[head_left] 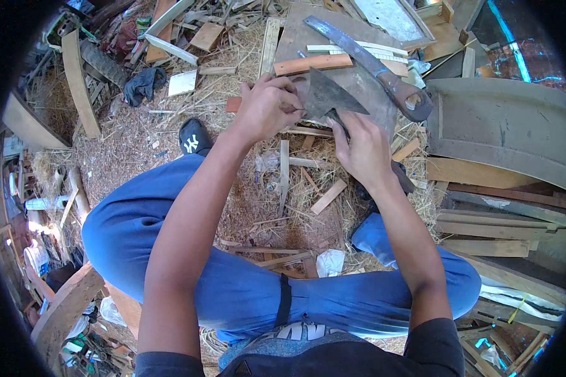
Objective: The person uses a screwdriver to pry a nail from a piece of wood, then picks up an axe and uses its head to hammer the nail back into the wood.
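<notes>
Blue trousers [245, 295]; left hand [264, 110], right hand [365, 151] hold dark triangular blade [327, 94].

Seated among straw and wood scraps, the person holds a dark triangular blade [328, 95] over a grey board [295, 36]. The left hand [267, 108] pinches its left edge and the right hand [361, 151] grips it from below. A long machete [371, 63] lies on the board beside a reddish wooden strip [313, 63].

A long curved knife [365, 56] lies on a grey board [295, 39], a dark cloth [143, 85] on straw.
</notes>
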Demonstrator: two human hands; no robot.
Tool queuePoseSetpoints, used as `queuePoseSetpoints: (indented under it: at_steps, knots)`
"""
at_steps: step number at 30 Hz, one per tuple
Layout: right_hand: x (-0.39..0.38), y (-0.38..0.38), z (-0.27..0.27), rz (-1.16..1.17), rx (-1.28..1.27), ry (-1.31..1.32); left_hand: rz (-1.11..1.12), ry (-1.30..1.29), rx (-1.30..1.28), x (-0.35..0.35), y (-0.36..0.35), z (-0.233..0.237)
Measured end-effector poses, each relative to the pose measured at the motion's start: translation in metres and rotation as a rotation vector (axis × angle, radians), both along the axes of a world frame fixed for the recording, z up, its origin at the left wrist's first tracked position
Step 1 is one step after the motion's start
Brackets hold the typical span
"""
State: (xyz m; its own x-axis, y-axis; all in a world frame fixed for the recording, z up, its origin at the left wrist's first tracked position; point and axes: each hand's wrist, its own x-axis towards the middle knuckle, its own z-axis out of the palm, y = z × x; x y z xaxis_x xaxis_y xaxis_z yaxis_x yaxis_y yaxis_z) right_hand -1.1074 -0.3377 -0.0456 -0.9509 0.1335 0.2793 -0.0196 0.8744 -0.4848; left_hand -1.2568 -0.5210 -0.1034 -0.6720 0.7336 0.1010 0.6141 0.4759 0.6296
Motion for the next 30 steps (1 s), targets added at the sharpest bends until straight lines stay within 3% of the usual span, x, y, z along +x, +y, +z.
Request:
queuePoseSetpoints:
  at_steps: [30]
  knots:
    - [-0.0040,0.0046,0.0027,0.007,0.004,0.023,-0.003,-0.003,-0.033,-0.0010,0.0005,0.0011]
